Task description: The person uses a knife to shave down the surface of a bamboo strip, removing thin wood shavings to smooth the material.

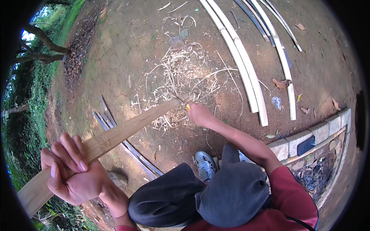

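Note:
My left hand is closed around a long, flat bamboo slat. The slat runs from the lower left up to the middle of the view. At its far end my right hand grips a small knife; part of its yellow handle shows, and a thin dark blade seems to lie against the slat's tip. My fingers hide most of the knife. Just beyond that end, a heap of pale curled shavings covers the ground.
Long pale bamboo strips lie at the upper right, and darker strips lie at the left under the slat. A low brick edging with a dark phone on it stands at the right. Green plants border the left.

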Tool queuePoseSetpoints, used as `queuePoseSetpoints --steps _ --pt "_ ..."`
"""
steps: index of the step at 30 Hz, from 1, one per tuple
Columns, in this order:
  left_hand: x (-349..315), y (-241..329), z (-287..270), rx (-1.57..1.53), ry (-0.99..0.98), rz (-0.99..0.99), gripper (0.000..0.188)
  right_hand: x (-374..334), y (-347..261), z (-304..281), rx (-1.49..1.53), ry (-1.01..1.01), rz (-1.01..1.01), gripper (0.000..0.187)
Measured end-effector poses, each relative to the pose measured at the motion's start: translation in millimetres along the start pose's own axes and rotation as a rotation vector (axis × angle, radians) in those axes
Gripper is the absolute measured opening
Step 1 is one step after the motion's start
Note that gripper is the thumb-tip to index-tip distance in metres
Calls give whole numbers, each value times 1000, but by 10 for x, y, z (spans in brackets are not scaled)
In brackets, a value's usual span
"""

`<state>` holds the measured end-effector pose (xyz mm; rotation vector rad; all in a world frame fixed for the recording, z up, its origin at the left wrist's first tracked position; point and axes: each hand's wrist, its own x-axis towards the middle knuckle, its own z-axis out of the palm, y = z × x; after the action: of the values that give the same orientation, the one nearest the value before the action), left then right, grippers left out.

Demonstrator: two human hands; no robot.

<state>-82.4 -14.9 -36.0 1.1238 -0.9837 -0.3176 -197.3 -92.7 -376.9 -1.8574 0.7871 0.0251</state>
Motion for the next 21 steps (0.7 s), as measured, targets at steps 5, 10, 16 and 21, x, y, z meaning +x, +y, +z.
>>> queuePoseSetpoints --steps 5,10,16,21 --pt "5 -31 40 -2 -4 22 27 -8 92 205 53 42 50 31" --pt "54 5 -86 -44 2 -1 26 86 185 236 -17 67 -5 30" --pt "6 2 -120 -69 7 -14 26 -171 -199 99 102 107 -52 33" --pt "81 -9 -383 -78 100 -31 26 -131 -283 54 24 70 -60 43"
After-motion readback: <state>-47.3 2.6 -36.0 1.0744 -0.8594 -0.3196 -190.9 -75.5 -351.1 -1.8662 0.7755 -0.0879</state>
